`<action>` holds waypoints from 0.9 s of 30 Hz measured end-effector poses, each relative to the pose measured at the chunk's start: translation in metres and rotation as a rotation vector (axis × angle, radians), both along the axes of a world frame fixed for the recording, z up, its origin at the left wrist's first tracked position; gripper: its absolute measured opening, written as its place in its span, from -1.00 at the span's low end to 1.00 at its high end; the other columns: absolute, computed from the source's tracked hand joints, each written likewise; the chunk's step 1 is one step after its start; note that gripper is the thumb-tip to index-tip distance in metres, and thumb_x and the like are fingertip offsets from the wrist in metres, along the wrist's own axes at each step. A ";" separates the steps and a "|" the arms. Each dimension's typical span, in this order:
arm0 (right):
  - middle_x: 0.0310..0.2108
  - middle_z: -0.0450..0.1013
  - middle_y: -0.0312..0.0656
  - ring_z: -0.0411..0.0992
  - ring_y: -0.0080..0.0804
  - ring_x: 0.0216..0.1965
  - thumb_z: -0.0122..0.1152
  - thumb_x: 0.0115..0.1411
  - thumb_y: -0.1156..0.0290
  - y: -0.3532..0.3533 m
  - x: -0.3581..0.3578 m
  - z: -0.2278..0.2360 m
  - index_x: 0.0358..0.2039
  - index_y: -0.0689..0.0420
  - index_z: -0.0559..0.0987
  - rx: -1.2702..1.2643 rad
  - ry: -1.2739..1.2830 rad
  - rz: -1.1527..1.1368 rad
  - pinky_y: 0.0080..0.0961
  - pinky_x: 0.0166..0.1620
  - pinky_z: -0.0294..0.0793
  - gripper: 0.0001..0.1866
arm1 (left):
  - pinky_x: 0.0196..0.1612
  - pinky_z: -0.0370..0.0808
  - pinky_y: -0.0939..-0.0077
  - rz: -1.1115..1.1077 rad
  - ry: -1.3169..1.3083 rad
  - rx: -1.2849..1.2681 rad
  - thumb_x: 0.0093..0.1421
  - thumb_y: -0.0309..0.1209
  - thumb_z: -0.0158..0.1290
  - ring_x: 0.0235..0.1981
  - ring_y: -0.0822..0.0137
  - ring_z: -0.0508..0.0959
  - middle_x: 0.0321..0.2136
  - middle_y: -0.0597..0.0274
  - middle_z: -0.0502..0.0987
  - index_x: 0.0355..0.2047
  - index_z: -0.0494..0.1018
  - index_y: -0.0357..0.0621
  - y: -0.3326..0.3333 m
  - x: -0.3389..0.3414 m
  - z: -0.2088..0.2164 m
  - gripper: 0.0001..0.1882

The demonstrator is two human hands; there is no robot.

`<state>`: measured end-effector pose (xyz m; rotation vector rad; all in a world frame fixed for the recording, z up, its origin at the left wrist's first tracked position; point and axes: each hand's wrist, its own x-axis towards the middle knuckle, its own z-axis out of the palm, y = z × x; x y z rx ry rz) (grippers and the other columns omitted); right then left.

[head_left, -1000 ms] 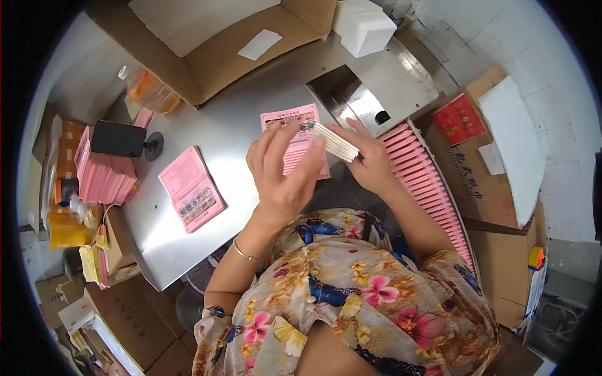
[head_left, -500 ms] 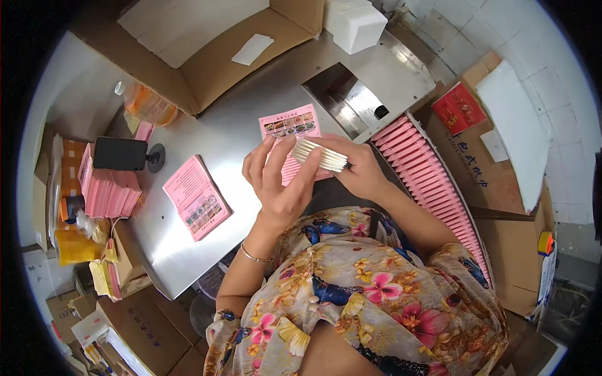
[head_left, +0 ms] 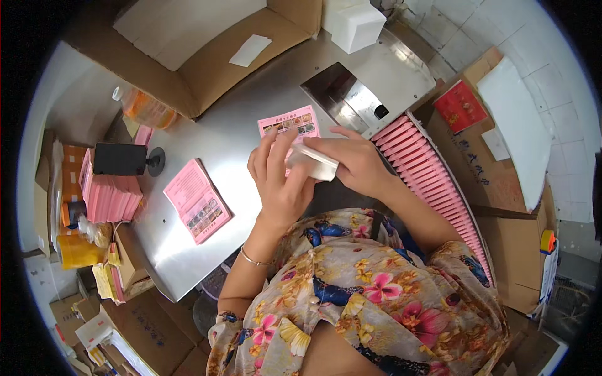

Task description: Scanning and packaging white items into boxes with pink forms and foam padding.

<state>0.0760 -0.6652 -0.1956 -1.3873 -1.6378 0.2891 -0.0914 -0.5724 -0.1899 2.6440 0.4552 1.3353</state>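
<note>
In front of my chest I hold a small white stack of folded tissues in both hands. My right hand grips its right end, with the fingers along the far side. At the near left side, my left hand has its thumb against the stack; its other fingers are bent and partly raised. Just beyond my hands lies a pile of pink printed sheets, partly hidden by my fingers. A second pile of pink printed sheets rests on the metal table to the left.
An open cardboard box stands at the back, near a white stack. At left are a phone on a stand, a bottle and pink bundles. A long row of pink packets runs along my right.
The tissue stack has tilted, so its smooth face shows where layered edges showed before. My hands have shifted slightly left and down with it.
</note>
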 end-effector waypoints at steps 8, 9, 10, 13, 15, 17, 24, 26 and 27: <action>-0.27 0.59 -0.14 0.51 -0.49 -0.22 0.23 0.27 0.28 -0.003 0.047 0.015 0.11 0.27 0.51 -0.545 0.526 0.300 -0.48 -0.08 0.46 -0.54 | 0.16 0.28 0.10 -0.075 0.105 0.049 -0.10 -0.49 0.23 0.21 0.02 0.37 0.14 0.16 0.44 -0.32 0.55 0.03 0.010 0.015 0.005 -0.73; -0.39 0.56 -0.23 0.42 -0.64 -0.32 0.21 0.30 0.26 0.002 0.053 0.024 -0.07 0.32 0.59 -0.651 0.342 0.177 -0.54 -0.26 0.44 -0.64 | 0.13 0.31 0.14 -0.113 0.045 0.131 -0.11 -0.50 0.23 0.17 0.05 0.41 0.10 0.19 0.47 -0.32 0.56 0.02 0.010 0.016 0.004 -0.72; -0.44 0.55 -0.26 0.41 -0.66 -0.36 0.20 0.31 0.26 0.010 0.062 0.036 -0.14 0.32 0.60 -0.746 0.226 0.023 -0.54 -0.29 0.43 -0.66 | 0.10 0.35 0.19 -0.149 -0.014 0.215 -0.12 -0.51 0.23 0.14 0.09 0.44 0.07 0.22 0.50 -0.31 0.56 0.02 0.010 0.018 0.004 -0.71; -0.54 0.47 -0.24 0.33 -0.69 -0.48 0.15 0.35 0.26 0.045 0.128 0.029 -0.13 0.33 0.58 -0.255 0.163 -0.548 -0.53 -0.37 0.39 -0.67 | -0.04 0.43 0.25 -0.164 -0.046 0.150 -0.15 -0.53 0.23 0.00 0.11 0.53 -0.02 0.18 0.55 -0.32 0.55 -0.02 0.016 0.026 0.016 -0.69; -0.35 0.56 -0.09 0.51 -0.52 -0.35 0.05 0.39 0.32 0.084 0.154 0.072 -0.04 0.28 0.56 0.072 0.026 -0.712 -0.53 -0.26 0.46 -0.69 | -0.13 0.44 0.23 -0.157 -0.063 0.018 -0.18 -0.58 0.21 -0.08 0.04 0.56 -0.09 0.08 0.56 -0.29 0.54 -0.08 0.023 0.020 0.020 -0.65; 0.04 0.51 -0.05 0.47 -0.21 0.08 -0.06 0.32 0.50 0.117 0.223 0.050 0.12 0.15 0.50 0.291 -0.561 -0.659 -0.23 0.15 0.34 -0.62 | -0.13 0.44 0.22 -0.172 -0.087 -0.026 -0.19 -0.60 0.20 -0.08 0.02 0.56 -0.11 0.07 0.56 -0.28 0.53 -0.11 0.029 0.028 0.012 -0.63; 0.16 0.45 -0.14 0.38 -0.31 0.22 -0.04 0.23 0.58 0.145 0.261 -0.004 0.19 0.07 0.44 0.026 -0.967 -0.584 0.00 0.37 0.00 -0.51 | -0.13 0.43 0.22 -0.140 -0.060 -0.130 -0.24 -0.64 0.17 -0.17 0.06 0.59 -0.21 0.11 0.57 -0.25 0.50 -0.22 0.038 0.017 0.009 -0.58; 0.15 0.46 -0.15 0.38 -0.31 0.22 -0.04 0.22 0.59 0.144 0.257 0.005 0.19 0.07 0.44 0.042 -0.934 -0.569 0.01 0.37 0.00 -0.50 | -0.18 0.46 0.23 -0.112 -0.080 -0.165 -0.16 -0.66 0.19 -0.24 0.06 0.59 -0.29 0.08 0.59 -0.31 0.50 -0.24 0.039 0.015 0.013 -0.67; 0.15 0.47 -0.16 0.38 -0.32 0.22 -0.03 0.21 0.60 0.142 0.256 0.007 0.18 0.07 0.45 0.054 -0.903 -0.565 0.01 0.37 -0.01 -0.50 | -0.18 0.46 0.23 -0.115 -0.080 -0.168 -0.16 -0.66 0.19 -0.24 0.06 0.59 -0.29 0.08 0.59 -0.31 0.50 -0.24 0.038 0.014 0.014 -0.67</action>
